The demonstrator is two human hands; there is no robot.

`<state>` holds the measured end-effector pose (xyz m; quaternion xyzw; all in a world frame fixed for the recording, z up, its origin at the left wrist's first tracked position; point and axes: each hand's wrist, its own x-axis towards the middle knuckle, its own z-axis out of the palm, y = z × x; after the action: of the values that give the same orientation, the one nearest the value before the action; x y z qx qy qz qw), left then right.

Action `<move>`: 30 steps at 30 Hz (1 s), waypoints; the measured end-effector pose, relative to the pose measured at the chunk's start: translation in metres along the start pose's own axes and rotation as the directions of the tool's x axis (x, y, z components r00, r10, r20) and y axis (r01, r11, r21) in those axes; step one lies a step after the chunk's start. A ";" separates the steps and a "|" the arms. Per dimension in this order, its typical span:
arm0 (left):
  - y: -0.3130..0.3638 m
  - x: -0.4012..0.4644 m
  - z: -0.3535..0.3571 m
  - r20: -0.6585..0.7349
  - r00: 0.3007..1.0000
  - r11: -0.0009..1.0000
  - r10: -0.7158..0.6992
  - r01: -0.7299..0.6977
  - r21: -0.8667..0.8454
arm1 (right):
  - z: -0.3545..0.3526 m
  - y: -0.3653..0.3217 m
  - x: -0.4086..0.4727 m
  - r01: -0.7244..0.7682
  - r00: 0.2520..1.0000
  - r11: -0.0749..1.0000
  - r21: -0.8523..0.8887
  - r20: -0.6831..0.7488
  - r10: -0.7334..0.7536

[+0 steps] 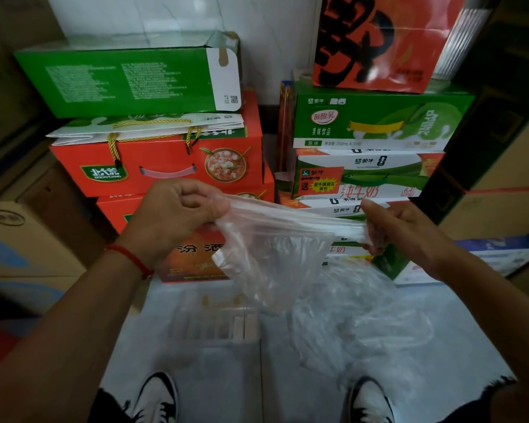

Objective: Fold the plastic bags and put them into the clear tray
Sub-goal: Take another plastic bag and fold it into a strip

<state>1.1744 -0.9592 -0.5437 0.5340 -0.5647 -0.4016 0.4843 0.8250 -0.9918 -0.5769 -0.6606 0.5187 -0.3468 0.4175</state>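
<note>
storeroom corner, stacked drink cartons [376, 117], gift boxes [165, 160], tiled floor [226, 377]

Bag [275, 248]: thin clear plastic film, creased, slightly glossy, held taut. Bag pile [358, 315] at 5 o'clock: same clear film, crumpled, shiny highlights. Tray [214, 319] at 6 o'clock: clear rigid plastic, smooth. Floor [287, 377]: pale tile, smooth, soft sheen. Red box [165, 160] at 11 o'clock: printed cardboard, semi-gloss, with twisted gold cord handle [115, 148]. Green boxes [373, 123] at 1 o'clock: glossy printed cardboard. Brown carton [22, 239] at 9 o'clock: matt cardboard. Wrist string [132, 259]: red woven thread.
</note>
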 end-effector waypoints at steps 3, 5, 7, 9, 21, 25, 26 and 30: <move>-0.004 0.000 0.003 -0.046 0.996 0.990 -0.079 0.072 -0.122 | 0.000 0.000 -0.001 -0.016 1.000 1.000 -0.018 -0.006 0.016; -0.005 0.001 0.006 -0.096 0.988 0.974 -0.123 0.102 -0.201 | 0.002 -0.003 -0.002 -0.017 1.000 0.999 -0.028 -0.003 0.017; -0.008 0.003 0.006 -0.143 0.979 0.961 -0.144 0.104 -0.257 | 0.003 -0.007 -0.003 -0.027 1.000 0.999 -0.027 0.003 0.027; -0.010 0.004 0.007 -0.198 0.969 0.954 -0.146 0.084 -0.288 | 0.006 -0.010 -0.003 -0.033 0.999 0.999 -0.020 0.021 0.034; -0.020 0.011 0.009 -0.526 0.830 0.980 0.183 -0.109 0.168 | 0.022 -0.038 -0.017 -0.097 0.908 0.993 -0.062 0.403 0.113; -0.012 0.004 0.006 -0.410 0.825 0.903 0.388 -0.250 0.350 | 0.012 -0.036 -0.019 -0.106 0.943 0.993 -0.053 0.311 0.117; -0.011 0.003 0.006 -0.394 0.824 0.894 0.406 -0.269 0.358 | 0.009 -0.035 -0.019 -0.102 0.956 0.994 -0.040 0.272 0.109; -0.013 0.005 0.008 -0.311 0.862 0.887 0.400 -0.278 0.368 | 0.001 -0.032 -0.021 -0.100 0.976 0.994 -0.038 0.191 0.105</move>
<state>1.1696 -0.9662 -0.5576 0.5616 -0.6026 -0.1042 0.5574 0.8341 -0.9679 -0.5491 -0.6693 0.5139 -0.2519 0.4738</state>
